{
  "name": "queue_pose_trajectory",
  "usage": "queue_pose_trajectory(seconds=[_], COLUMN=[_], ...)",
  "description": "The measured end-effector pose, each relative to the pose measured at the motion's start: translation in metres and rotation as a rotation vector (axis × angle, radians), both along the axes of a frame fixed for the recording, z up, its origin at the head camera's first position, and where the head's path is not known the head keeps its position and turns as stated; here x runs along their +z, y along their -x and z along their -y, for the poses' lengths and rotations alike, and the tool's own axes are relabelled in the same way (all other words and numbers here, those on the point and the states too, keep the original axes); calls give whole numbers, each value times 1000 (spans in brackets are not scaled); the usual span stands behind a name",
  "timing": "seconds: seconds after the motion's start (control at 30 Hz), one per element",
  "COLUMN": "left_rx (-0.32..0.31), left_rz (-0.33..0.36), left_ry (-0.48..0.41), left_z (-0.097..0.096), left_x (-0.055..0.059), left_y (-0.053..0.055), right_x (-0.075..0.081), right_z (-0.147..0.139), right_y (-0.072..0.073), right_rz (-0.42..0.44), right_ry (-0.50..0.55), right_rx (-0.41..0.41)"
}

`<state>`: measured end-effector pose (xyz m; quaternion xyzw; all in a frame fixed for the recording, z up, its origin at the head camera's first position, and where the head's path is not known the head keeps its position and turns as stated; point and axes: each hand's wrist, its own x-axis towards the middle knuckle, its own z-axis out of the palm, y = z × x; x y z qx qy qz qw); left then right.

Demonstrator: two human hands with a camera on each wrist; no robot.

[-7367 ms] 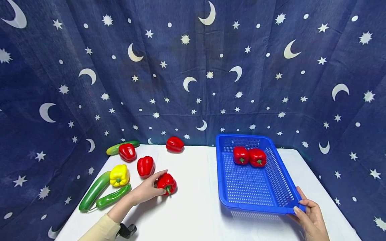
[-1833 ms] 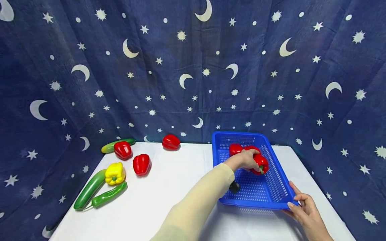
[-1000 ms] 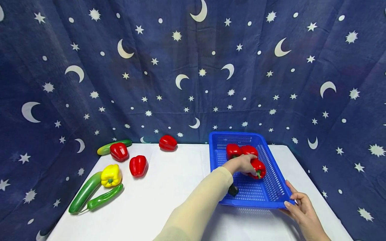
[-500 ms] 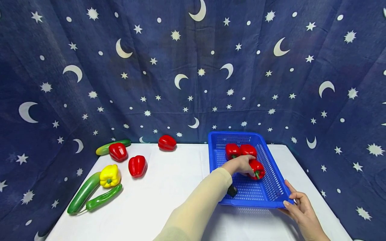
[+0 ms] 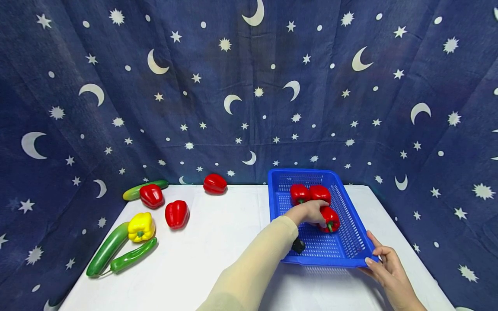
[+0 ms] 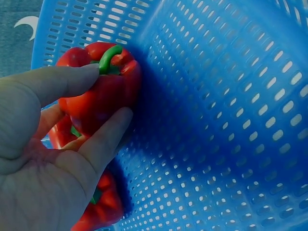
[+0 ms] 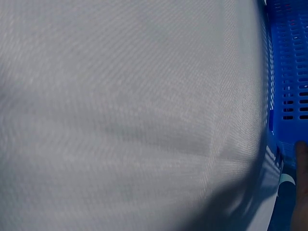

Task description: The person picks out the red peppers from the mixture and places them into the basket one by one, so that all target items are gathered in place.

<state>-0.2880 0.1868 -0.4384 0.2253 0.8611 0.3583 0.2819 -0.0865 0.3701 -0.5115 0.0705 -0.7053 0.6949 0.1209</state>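
Inside the blue plastic basket (image 5: 323, 261), my left hand (image 5: 311, 211) grips a red bell pepper (image 5: 330, 219). The left wrist view shows the thumb beside the green stem of that red bell pepper (image 6: 103, 96) and the fingers around its far side. Two more red bell peppers, one at the left (image 5: 299, 194) and one at the right (image 5: 320, 193), lie behind it toward the basket's back. My right hand (image 5: 391, 272) holds the near right corner of the basket, thumb on the rim. Only a sliver of the right hand (image 7: 301, 183) enters the right wrist view.
On the white table (image 5: 229, 224), at the left, lie a yellow bell pepper (image 5: 141, 226), a green chili pepper (image 5: 133, 255), a cucumber (image 5: 109, 249), another cucumber (image 5: 134, 193) and red bell peppers (image 5: 177, 214). A starry blue curtain (image 5: 218, 142) surrounds the table.
My left hand has carried a red bell pepper from the table's left into the basket. Over the last second it stays there almost still; the right hand keeps the corner. The view shifts slightly.
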Motion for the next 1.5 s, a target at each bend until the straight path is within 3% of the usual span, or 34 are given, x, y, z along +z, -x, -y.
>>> queue_pose_trajectory(seconds=[0.33,0.57,0.8,0.97,1.07,1.33,1.5], left_rx=[-1,11,-12,-12,6,33,41], left_rz=[-13,78,104,120,114,19,16], left_ry=[7,-55,-86,-132,-147,-160,-253], left_z=[4,10,19,26,30,43,52], left_x=[1,6,17,23,25,33,36], left_y=[1,1,-1,0,3,7,10], right_x=[1,1,0,-2,-4,-5,-4], right_z=[2,2,2,1,1,0,1], right_y=[0,0,1,2,2,3,3], right_rz=[23,27,76,48,19,109,117], right_ry=[-8,-14,-20,5,22,-2,-1], right_rx=[-19,-23,-49,-31,-10,-71,-68])
